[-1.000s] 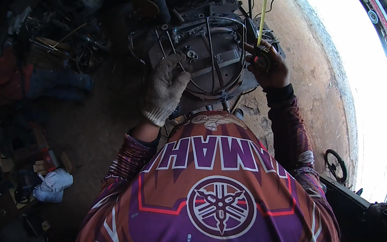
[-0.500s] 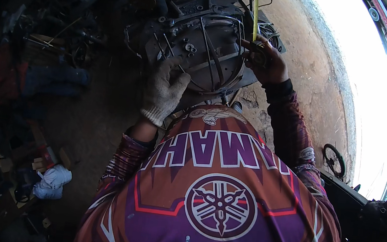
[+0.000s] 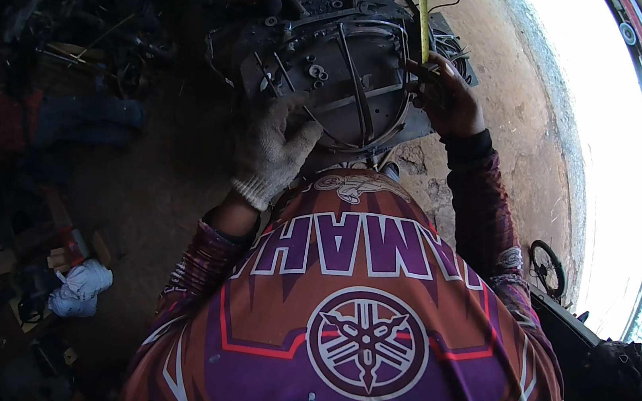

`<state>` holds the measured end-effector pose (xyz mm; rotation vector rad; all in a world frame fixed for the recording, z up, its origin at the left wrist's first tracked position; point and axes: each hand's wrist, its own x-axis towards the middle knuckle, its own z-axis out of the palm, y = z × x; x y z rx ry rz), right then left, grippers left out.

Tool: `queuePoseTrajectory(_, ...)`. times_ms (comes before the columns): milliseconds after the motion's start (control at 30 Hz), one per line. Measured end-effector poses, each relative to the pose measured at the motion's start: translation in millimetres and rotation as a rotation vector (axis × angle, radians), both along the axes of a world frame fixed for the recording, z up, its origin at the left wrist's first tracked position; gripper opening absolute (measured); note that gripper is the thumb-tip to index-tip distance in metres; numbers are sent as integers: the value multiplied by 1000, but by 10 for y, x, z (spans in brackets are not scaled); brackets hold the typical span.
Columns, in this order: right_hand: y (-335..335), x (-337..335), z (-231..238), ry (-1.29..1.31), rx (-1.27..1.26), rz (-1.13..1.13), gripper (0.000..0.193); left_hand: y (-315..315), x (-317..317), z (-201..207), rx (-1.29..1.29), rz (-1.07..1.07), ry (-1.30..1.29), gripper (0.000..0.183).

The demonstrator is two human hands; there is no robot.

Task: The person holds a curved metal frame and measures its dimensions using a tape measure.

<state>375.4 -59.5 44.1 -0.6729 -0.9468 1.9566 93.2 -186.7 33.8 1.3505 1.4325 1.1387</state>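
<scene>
My right hand [image 3: 453,104] is closed around a tape measure [image 3: 431,90], partly hidden by its fingers. Its yellow blade [image 3: 422,16] runs out past the top edge of the view. My left hand [image 3: 275,147], in a pale knitted glove, rests at the near left rim of a metal work surface [image 3: 383,116], thumb apart from the fingers; the fingertips are dim. Beside them lie thin metal rods [image 3: 285,72] and a bent rod frame [image 3: 407,103] with a flat strip [image 3: 357,85] across it. Several nuts or rings [image 3: 316,73] sit inside the frame.
Coiled wire [image 3: 455,53] lies beyond my right hand. Dark metal parts [image 3: 312,11] crowd the far side. On the left floor are a white bundle [image 3: 82,287] and scattered scraps. A wheel [image 3: 547,268] stands at right near a dark ledge [image 3: 567,319].
The flat strip and a thin rod inside the frame have come closer together. My right hand has shifted slightly right with the tape measure. The left glove stays nearly in place.
</scene>
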Motion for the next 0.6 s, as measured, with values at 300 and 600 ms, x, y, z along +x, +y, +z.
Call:
queuePoseTrajectory(300,85,78,-93,-109,26,18,50,39,56,3,-15,39,36,44)
queuePoseTrajectory(600,161,128,-11,-98,-1,62,50,-2,170,84,-53,122,171,49)
